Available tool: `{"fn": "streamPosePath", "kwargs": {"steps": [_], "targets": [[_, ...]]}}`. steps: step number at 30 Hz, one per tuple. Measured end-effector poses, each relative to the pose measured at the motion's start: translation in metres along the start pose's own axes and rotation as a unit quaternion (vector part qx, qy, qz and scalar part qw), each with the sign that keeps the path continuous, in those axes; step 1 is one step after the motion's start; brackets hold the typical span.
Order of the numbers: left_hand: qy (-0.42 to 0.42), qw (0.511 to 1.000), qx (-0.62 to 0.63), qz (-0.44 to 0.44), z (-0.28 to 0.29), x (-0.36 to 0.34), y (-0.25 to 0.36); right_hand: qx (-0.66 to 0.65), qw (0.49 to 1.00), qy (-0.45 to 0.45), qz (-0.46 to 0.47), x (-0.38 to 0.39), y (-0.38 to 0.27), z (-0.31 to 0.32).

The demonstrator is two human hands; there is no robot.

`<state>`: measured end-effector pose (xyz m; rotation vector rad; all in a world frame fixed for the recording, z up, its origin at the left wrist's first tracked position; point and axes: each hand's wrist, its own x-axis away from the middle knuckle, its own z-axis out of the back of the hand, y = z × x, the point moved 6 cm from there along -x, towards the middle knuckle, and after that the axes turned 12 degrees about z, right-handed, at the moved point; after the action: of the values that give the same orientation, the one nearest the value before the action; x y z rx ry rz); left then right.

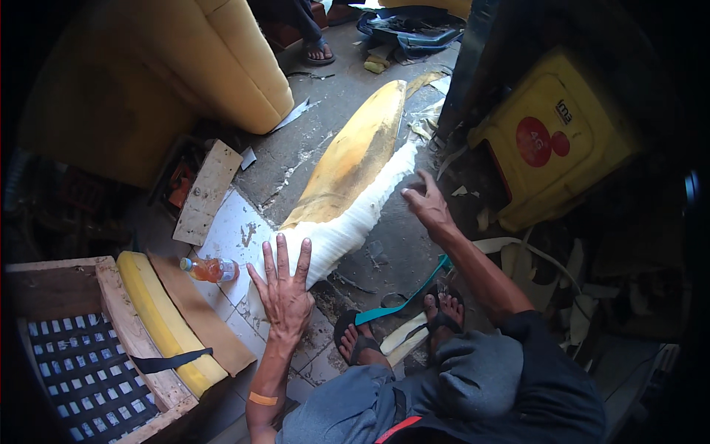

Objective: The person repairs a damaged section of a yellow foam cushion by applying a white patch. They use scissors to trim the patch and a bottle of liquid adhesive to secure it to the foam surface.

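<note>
The person wears soft grey trousers point(481, 374). Left of the trousers, an orange adhesive strip point(262, 399) crosses the bare left forearm point(274, 366); to their right is a dark top point(555, 370), perhaps short-sleeved, though shadow blurs its edges. Black strapped sandals point(444, 320) show beyond the trousers, a narrow red band point(399, 430) beside them.

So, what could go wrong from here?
Only the left hand clearly rests on the white padding, so the padding might shift. The bottle of orange liquid near that hand could get bumped. The teal strap beside the left sandal might catch underfoot.
</note>
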<state>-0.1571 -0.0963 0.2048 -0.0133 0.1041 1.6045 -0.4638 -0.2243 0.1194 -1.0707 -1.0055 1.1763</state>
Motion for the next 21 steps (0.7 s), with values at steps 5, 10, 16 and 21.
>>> {"fn": "streamPosePath", "kwargs": {"steps": [5,10,16,21], "targets": [[-0.008,0.993,-0.112,-0.034,-0.021,0.012,0.025,-0.449,0.867,-0.138,-0.166,0.060,-0.002,-0.056],[0.019,0.976,-0.132,-0.170,-0.035,0.004,0.063,-0.524,0.828,-0.141,-0.146,0.050,-0.011,-0.054],[0.074,0.967,-0.159,-0.182,-0.034,-0.020,0.053,-0.492,0.841,-0.194,-0.112,0.042,-0.023,-0.065],[0.088,0.975,-0.137,-0.153,-0.018,-0.037,0.034,-0.078,0.973,-0.205,0.067,0.088,-0.015,0.004]]}}
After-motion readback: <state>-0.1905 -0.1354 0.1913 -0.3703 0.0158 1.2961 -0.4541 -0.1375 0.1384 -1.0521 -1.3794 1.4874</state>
